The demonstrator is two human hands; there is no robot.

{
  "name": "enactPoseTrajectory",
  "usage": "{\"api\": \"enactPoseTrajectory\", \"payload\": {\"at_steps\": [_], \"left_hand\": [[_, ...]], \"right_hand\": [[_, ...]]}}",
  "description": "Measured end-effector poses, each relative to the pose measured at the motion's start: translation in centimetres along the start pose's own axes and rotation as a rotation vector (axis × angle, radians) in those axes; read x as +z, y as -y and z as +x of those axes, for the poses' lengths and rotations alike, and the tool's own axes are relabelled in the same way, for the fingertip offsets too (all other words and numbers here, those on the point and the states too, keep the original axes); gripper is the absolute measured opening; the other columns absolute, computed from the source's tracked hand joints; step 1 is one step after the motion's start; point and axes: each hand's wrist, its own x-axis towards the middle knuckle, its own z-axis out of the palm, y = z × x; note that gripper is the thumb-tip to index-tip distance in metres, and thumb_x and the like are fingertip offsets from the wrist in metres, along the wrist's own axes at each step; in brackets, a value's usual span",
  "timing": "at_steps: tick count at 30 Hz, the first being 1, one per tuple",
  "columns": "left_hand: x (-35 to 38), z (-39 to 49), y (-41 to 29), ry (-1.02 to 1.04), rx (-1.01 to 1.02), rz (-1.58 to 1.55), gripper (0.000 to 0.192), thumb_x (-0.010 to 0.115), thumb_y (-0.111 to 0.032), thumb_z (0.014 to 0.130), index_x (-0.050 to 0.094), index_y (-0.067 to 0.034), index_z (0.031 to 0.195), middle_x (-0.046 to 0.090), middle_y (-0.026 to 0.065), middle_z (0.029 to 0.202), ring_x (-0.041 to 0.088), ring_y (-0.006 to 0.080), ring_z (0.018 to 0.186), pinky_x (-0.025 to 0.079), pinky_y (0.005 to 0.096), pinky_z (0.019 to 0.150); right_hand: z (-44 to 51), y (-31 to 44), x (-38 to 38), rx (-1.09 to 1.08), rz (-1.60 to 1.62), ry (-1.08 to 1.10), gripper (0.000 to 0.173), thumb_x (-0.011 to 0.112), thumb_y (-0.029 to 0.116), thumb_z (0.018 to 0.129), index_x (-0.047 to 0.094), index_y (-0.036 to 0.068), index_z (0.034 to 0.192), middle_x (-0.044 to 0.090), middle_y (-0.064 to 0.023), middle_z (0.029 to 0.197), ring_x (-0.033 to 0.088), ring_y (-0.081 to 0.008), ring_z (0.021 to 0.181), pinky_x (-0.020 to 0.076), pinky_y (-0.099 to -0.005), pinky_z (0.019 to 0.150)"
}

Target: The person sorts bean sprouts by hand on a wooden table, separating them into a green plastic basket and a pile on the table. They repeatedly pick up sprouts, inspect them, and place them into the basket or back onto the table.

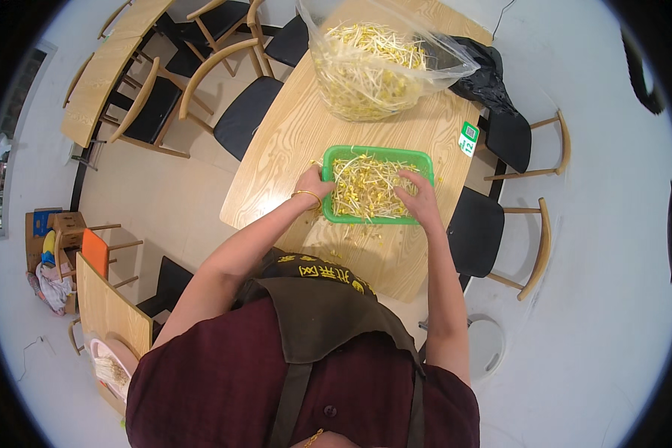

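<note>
A green plastic basket (381,220) full of soybean sprouts (369,187) stands on the wooden table in front of me. At the basket's left wall is my left hand (315,182), its fingers at the rim; a gold bangle circles that wrist. My right hand (420,196) is over the right end of the basket, thumb and fingers apart at the edge of the sprouts, with nothing plainly held. Beyond the basket sits a large clear plastic bag (358,106), its mouth open, holding many more sprouts. Loose bits of sprout lie on the table near the basket's front side.
The wooden table (274,151) carries a green-and-white card (469,139) at its right edge. A black plastic bag (481,73) lies beside the clear bag. Black-seated chairs (476,232) flank the table. At the lower left, a pink basin (103,350) rests on another table.
</note>
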Motion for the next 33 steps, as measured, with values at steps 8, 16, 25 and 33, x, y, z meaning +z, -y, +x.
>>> {"api": "enactPoseTrajectory", "payload": {"at_steps": [8, 16, 25, 33], "left_hand": [[-0.9, -1.9, 0.6, -0.154, 0.216, -0.397, 0.023, 0.070, -0.010, 0.067, 0.059, 0.000, 0.084, 0.065, 0.0110, 0.075, 0.064, 0.0199, 0.070, 0.050, 0.0318, 0.062], [-5.0, -2.7, 1.7, -0.260, 0.415, -0.324, 0.033, 0.064, 0.000, 0.074, 0.058, 0.000, 0.106, 0.064, 0.0167, 0.111, 0.065, 0.0271, 0.093, 0.052, 0.0336, 0.079], [-6.2, -5.1, 0.8, -0.232, 0.750, -0.188, 0.061, 0.067, -0.004, 0.078, 0.046, -0.005, 0.135, 0.053, 0.0178, 0.133, 0.052, 0.0311, 0.122, 0.041, 0.0359, 0.103], [-8.5, -1.7, -4.0, -0.181, 0.713, -0.224, 0.070, 0.069, 0.000, 0.074, 0.041, -0.005, 0.138, 0.052, 0.0172, 0.133, 0.053, 0.0303, 0.121, 0.044, 0.0375, 0.100]], "right_hand": [[-1.6, -0.5, -3.3, 0.369, -0.214, -0.078, 0.026, 0.065, 0.007, 0.080, 0.060, -0.002, 0.104, 0.062, -0.0203, 0.084, 0.062, -0.0315, 0.076, 0.0472, -0.0399, 0.068], [-3.9, 0.8, 0.4, 0.105, 0.273, -0.280, 0.026, 0.063, -0.001, 0.081, 0.059, -0.001, 0.107, 0.065, -0.0192, 0.090, 0.067, -0.0277, 0.089, 0.0504, -0.0333, 0.076], [-6.6, 1.7, 0.8, -0.007, -0.021, -0.178, 0.060, 0.061, -0.012, 0.076, 0.044, -0.002, 0.133, 0.056, -0.0186, 0.129, 0.056, -0.0290, 0.118, 0.0468, -0.0339, 0.094], [-1.1, 2.6, -2.9, -0.171, 0.005, -0.220, 0.063, 0.057, -0.015, 0.075, 0.045, 0.001, 0.135, 0.057, -0.0177, 0.128, 0.057, -0.0278, 0.116, 0.0445, -0.0326, 0.096]]}}
